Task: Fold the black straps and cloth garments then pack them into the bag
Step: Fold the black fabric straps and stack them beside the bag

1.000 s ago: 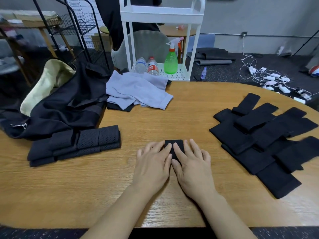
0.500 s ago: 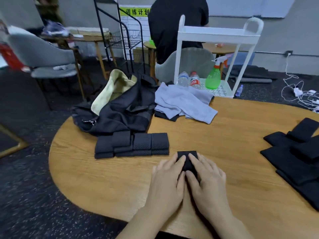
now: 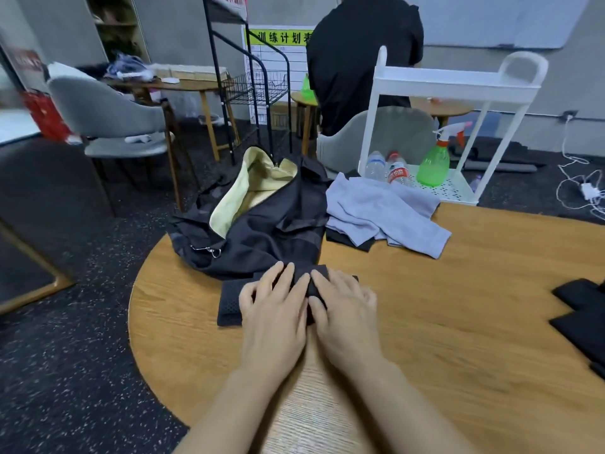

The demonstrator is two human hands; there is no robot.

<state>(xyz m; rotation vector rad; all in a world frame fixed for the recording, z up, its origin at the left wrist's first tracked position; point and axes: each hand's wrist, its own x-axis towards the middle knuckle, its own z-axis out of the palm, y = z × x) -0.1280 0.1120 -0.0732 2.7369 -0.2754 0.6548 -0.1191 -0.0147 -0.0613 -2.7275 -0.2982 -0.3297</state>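
Both the left hand point(image 3: 273, 309) and right hand point(image 3: 343, 308) lie flat, fingers straight, pressing a small folded black strap point(image 3: 316, 283) onto the row of folded perforated black straps point(image 3: 230, 299) on the round wooden surface point(image 3: 458, 322). Judged best: press evenly and square its edges so the soft mesh stays compact before going into the limp black bag with pale yellow lining point(image 3: 258, 221) just behind.

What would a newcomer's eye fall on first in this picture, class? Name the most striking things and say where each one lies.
First, the two hands, left hand and right hand, lying side by side, fingers flat on folded black straps at the near left of the round wooden table. Just behind them slumps an open black bag with a pale yellow lining, and to its right a crumpled grey garment.
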